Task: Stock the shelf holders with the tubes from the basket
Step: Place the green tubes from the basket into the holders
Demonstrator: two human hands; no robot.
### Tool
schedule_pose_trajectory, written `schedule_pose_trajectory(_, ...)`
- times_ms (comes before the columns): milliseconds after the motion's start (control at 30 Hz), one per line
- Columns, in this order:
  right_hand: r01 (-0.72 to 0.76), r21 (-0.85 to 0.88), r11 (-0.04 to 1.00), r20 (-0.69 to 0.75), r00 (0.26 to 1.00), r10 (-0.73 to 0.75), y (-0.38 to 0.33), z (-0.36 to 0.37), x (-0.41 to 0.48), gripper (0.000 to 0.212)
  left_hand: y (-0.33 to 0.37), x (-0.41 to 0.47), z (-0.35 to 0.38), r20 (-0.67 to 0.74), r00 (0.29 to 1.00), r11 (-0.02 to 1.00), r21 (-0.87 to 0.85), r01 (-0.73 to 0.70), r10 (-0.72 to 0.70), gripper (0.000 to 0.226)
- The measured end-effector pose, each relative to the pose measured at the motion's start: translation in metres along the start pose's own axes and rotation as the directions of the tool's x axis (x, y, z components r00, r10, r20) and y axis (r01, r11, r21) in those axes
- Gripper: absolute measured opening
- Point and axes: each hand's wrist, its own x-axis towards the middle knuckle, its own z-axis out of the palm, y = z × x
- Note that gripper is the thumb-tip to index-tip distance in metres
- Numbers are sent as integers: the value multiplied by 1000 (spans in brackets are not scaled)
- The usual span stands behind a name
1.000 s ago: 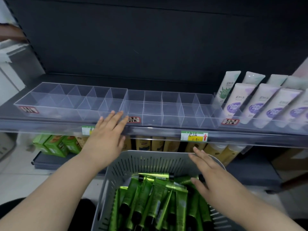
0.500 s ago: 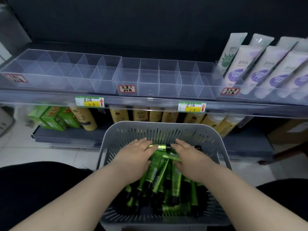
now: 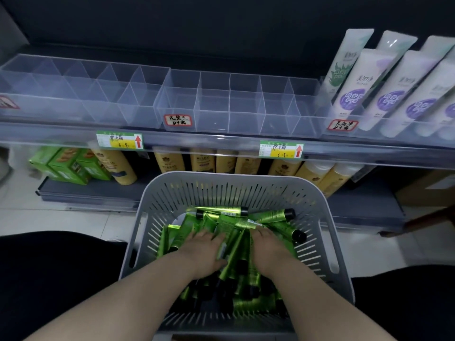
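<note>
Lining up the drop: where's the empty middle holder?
Head view: middle holder, centre of the upper shelf, between the left holder and white tubes.

Basket point(image 3: 327, 217) sits in front of the shelving, below the upper shelf point(image 3: 221, 141). Tubes point(image 3: 236, 244) piled inside it. Left hand point(image 3: 204, 252) and right hand point(image 3: 268, 249) side by side on the pile, fingertips down among the tubes. Shelf holders point(image 3: 221, 99) in a row along the upper shelf, behind the basket. Right-end holder has face-wash tubes point(image 3: 394, 89) leaning back. Two price tags point(image 3: 119, 141) on the shelf's front edge. Lower shelf: bottles point(image 3: 172, 161) in a row, boxes point(image 3: 69, 163) left of them.
</note>
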Motion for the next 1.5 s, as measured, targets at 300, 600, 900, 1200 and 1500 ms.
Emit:
schedule_pose_trajectory(300, -140, 22, 990, -51, 989, 141, 2, 5, 12, 58, 15, 10, -8, 25, 984, 923, -343, 176, -178, 95)
schedule_pose_trajectory(600, -358, 348, 866, 21, 927, 375, 6, 16, 17, 63, 7, 4, -18, 197, 970, 634, -735, 241, -141, 80)
schedule_pose_trajectory(900, -160, 542, 825, -76, 968, 238, -4, 3, 5, 18, 10, -10, -31, 92, 995, 73, -993, 91, 23, 41)
schedule_pose_trajectory(1200, 330, 658, 676, -535, 837, 112, -34, -87, -49, 13, -10, -48, -101, -293, 950, 109, -953, -282, -107, 26)
schedule_pose_trajectory(1500, 633, 627, 454, -729, 683, 55, -75, -193, -84, 5, -78, -97, -210, -738, 618, 354, -674, -649, -272, 16)
